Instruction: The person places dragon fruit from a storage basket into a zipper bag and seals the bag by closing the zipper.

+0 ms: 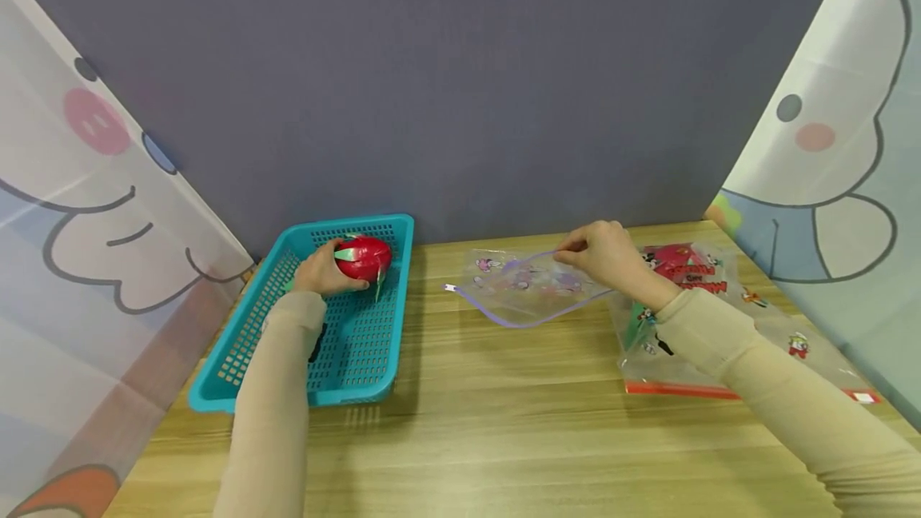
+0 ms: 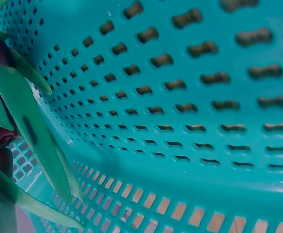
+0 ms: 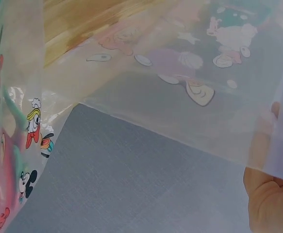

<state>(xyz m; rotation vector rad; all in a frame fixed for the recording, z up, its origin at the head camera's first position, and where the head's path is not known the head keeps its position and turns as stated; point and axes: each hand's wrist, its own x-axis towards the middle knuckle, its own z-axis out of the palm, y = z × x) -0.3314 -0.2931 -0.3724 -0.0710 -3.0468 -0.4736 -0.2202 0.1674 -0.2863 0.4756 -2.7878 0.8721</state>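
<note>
Two hands were at work on the wooden table (image 1: 504,422) when I looked through the cameras. My left hand (image 1: 321,270) was inside the turquoise basket (image 1: 252,342), with its fingers curled around a red dragon fruit (image 1: 365,256), which sat near the far end of the basket. In the left wrist view I saw only the green scales of the fruit (image 2: 24,126) beside the perforated basket wall (image 2: 190,111). My right hand (image 1: 608,254) pinched the upper edge of a clear zip bag (image 1: 521,290) with purple trim and held it lifted a little above the table. Near the right wrist lay another printed bag (image 1: 691,326) with a red strip, flat on the table.
</note>
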